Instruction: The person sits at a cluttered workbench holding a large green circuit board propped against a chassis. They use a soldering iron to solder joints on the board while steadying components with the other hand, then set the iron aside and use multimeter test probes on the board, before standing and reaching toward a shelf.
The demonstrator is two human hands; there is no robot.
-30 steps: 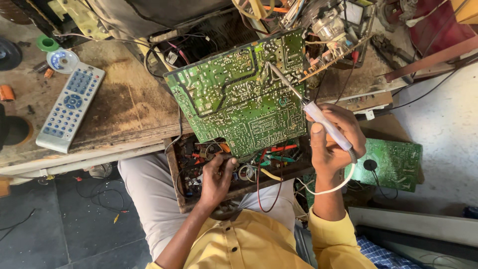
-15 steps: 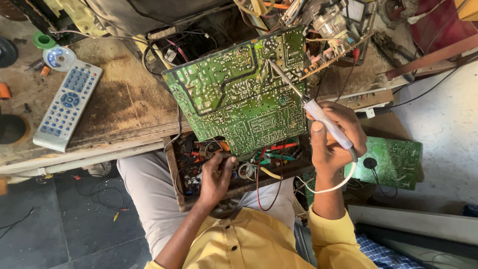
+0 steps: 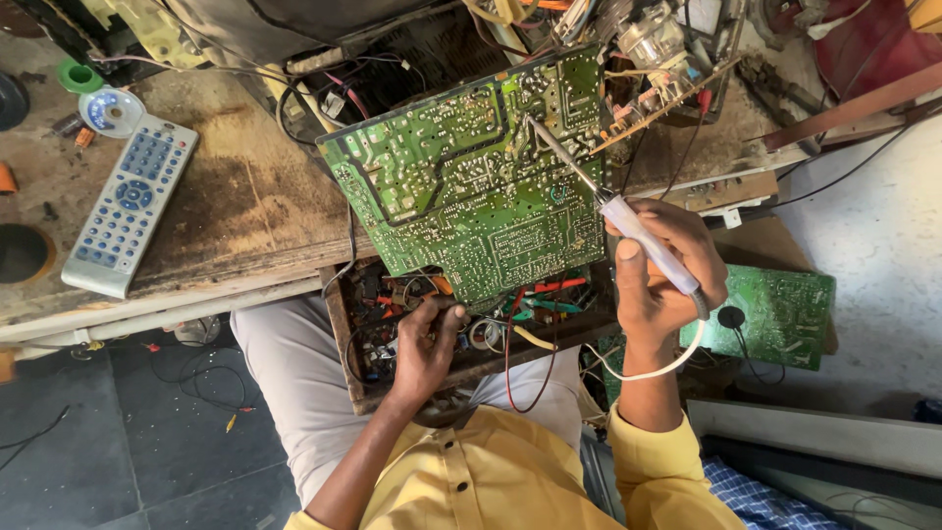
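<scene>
Soldering looks under way: right hand (image 3: 659,270) clamped on the white-handled soldering iron (image 3: 628,221), tip on the large green circuit board (image 3: 471,186) tilted over the surface. Left hand (image 3: 424,344) rummages, fingers curled, in the parts-filled wooden drawer (image 3: 343,334).

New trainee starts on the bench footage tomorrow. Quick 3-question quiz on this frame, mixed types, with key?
1. True or false: the tip of the soldering iron in the right hand rests on the large green circuit board.
2. Where is the left hand?
A. On the remote control
B. In the wooden tray of loose parts and wires below the board
C. Gripping the board's edge
3. Fill in: to the right of the right hand lies a second, smaller green ______.

Key:
1. True
2. B
3. Circuit board
</scene>
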